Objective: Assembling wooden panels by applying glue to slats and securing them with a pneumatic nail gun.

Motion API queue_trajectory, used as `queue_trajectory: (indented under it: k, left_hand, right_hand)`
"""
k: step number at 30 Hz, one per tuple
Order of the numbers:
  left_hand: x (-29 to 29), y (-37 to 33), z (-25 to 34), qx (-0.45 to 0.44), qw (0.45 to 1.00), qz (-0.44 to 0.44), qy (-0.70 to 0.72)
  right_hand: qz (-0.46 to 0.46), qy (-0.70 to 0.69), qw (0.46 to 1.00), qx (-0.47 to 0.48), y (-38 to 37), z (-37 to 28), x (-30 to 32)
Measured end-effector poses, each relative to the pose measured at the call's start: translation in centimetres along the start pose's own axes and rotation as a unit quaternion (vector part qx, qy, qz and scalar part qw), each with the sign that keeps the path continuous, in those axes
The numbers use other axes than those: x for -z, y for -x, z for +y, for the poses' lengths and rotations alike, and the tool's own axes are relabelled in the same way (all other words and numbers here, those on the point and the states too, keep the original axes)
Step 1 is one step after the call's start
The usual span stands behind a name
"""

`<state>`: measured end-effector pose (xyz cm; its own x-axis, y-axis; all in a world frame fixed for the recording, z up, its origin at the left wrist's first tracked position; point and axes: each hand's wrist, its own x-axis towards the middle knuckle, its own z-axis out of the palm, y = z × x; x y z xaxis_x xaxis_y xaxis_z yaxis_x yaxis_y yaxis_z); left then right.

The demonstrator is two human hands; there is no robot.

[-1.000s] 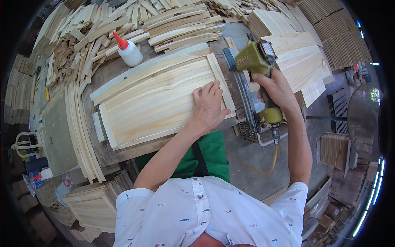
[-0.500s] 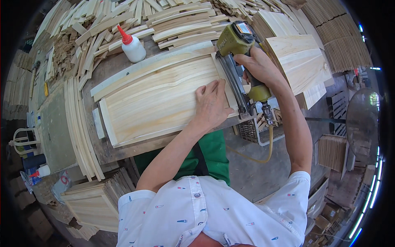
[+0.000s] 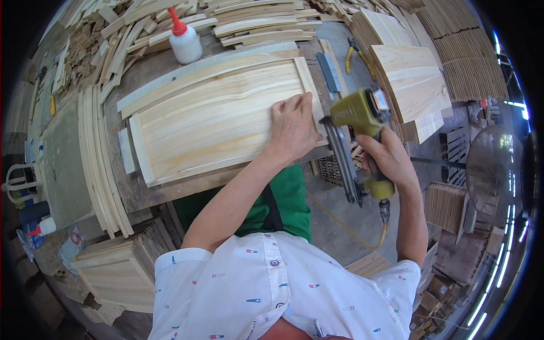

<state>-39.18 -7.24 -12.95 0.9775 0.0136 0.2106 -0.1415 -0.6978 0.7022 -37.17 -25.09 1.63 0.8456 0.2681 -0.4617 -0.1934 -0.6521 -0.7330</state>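
Observation:
A framed wooden panel (image 3: 209, 122) lies on the workbench, with narrow strips along its edges. My left hand (image 3: 293, 127) rests on the panel's right end, fingers stretched toward the end strip (image 3: 302, 73) and thumb apart. In my right hand (image 3: 390, 158) is a green pneumatic nail gun (image 3: 350, 111), gripped by its handle. Its nose is close to the right edge of the panel, near my left fingertips; whether it touches the wood I cannot tell. An air hose (image 3: 382, 235) hangs from the handle's end.
Behind the panel stands a white glue bottle (image 3: 186, 46) with a red tip. Stapled strips of fasteners (image 3: 328, 72) and yellow-handled pliers (image 3: 350, 56) lie at the right. Wood strips (image 3: 260, 22) are piled at the back, panels (image 3: 411, 79) stacked at the right.
The nail gun in my right hand has come down toward me and a little right, off the panel's far corner, uncovering the fasteners and pliers. My left hand stays on the panel.

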Motion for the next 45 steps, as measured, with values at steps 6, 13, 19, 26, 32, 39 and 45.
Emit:
queue_trajectory:
  k: [6, 13, 19, 26, 32, 39, 45]
  left_hand:
    - [-0.4, 0.3, -0.2, 0.031, 0.999, 0.026, 0.000]
    - [2.0, 1.6, -0.9, -0.038, 0.998, 0.014, 0.052]
    - [12.5, 7.6, -10.5, 0.009, 0.960, 0.279, -0.006]
    - [29.3, 16.4, -23.7, 0.307, 0.850, 0.358, -0.235]
    - [32.1, 17.4, -27.7, 0.409, 0.847, 0.272, -0.202]
    - [35.2, 17.7, -27.6, 0.417, 0.838, 0.287, -0.203]
    - [35.4, 16.5, -20.5, 0.376, 0.839, 0.353, 0.173]
  right_hand:
    - [0.045, 0.047, 0.998, 0.014, 1.5, 1.6, -0.6]
    - [0.045, -0.006, 0.998, 0.034, 1.4, 2.1, -1.4]
    - [0.040, -0.015, 0.998, 0.041, 1.4, 3.9, -0.9]
    - [0.056, -0.044, 0.996, 0.045, 1.4, 4.6, -1.2]
    - [0.055, -0.045, 0.997, 0.030, 1.5, 4.6, -1.2]
    - [0.061, -0.060, 0.996, 0.026, 1.9, 4.0, -1.8]
    - [0.074, -0.091, 0.992, 0.038, 1.9, 4.0, -1.8]
